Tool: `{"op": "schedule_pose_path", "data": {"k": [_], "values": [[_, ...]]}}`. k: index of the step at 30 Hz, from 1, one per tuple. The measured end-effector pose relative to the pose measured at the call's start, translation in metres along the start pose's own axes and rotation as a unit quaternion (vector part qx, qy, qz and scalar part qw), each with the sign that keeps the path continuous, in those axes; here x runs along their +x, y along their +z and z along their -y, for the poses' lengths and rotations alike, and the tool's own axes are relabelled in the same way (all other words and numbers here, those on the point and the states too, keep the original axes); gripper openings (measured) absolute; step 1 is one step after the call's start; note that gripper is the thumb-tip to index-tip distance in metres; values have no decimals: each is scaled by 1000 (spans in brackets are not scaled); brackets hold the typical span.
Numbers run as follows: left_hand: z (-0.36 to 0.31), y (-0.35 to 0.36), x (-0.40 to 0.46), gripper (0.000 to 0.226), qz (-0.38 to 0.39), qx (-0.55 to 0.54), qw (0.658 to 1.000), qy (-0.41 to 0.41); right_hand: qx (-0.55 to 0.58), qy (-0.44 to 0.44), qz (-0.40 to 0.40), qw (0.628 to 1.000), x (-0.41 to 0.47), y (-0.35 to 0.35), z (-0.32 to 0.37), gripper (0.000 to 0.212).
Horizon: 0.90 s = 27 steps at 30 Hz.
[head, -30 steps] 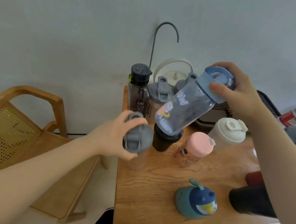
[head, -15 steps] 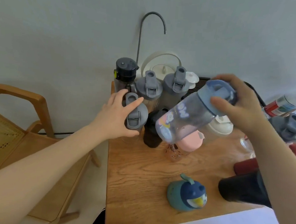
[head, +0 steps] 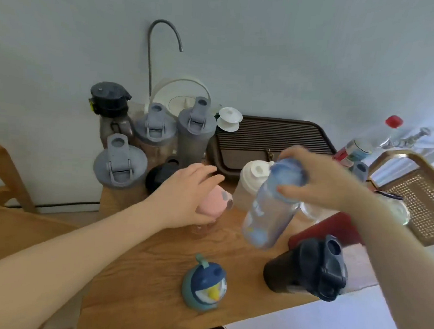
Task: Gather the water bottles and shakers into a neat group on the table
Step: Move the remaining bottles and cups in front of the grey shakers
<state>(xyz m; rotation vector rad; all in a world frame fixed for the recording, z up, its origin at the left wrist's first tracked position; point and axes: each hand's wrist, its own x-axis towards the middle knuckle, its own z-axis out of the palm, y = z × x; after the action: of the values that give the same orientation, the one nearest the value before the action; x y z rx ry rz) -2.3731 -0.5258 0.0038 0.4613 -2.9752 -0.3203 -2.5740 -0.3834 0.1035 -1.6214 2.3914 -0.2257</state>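
Observation:
My right hand [head: 316, 180] grips the blue lid of a clear bottle [head: 268, 215] and holds it tilted above the wooden table [head: 138, 269]. My left hand [head: 186, 195] rests over the pink-lidded bottle [head: 216, 202], fingers curled around its lid. At the back left stand three grey-lidded shakers [head: 120, 162] [head: 154, 130] [head: 195, 130], a black-capped bottle [head: 109, 107] and a black-lidded cup [head: 159, 176]. A white-lidded bottle [head: 250, 184] stands behind the clear one. A dark shaker [head: 306, 269] and a small penguin bottle [head: 204, 284] stand near the front.
A dark slatted tray [head: 270, 139] with a white lidded cup [head: 229, 119] lies at the back. A curved tap pipe [head: 151, 58] and white kettle rise by the wall. Wooden chairs stand at left [head: 4, 171] and right [head: 422, 192]. A red-capped plastic bottle [head: 370, 140] lies far right.
My left hand let go of the grey-lidded shaker, now standing at the back left, and moved right onto the pink-lidded bottle. My right hand lowered the clear bottle toward the table.

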Motion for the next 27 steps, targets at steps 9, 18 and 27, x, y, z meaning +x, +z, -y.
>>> {"op": "schedule_pose_path", "data": {"k": [9, 18, 27], "values": [[-40, 18, 22, 78, 109, 40, 975, -188, -68, -3, 116, 991, 5, 87, -29, 56], [-53, 12, -16, 72, 130, 47, 965, -221, -96, -45, 60, 993, 69, 50, -46, 75], [-46, 6, -64, 69, 102, -8, 947, -304, -99, -104, 204, 968, 105, 62, -40, 93]]}}
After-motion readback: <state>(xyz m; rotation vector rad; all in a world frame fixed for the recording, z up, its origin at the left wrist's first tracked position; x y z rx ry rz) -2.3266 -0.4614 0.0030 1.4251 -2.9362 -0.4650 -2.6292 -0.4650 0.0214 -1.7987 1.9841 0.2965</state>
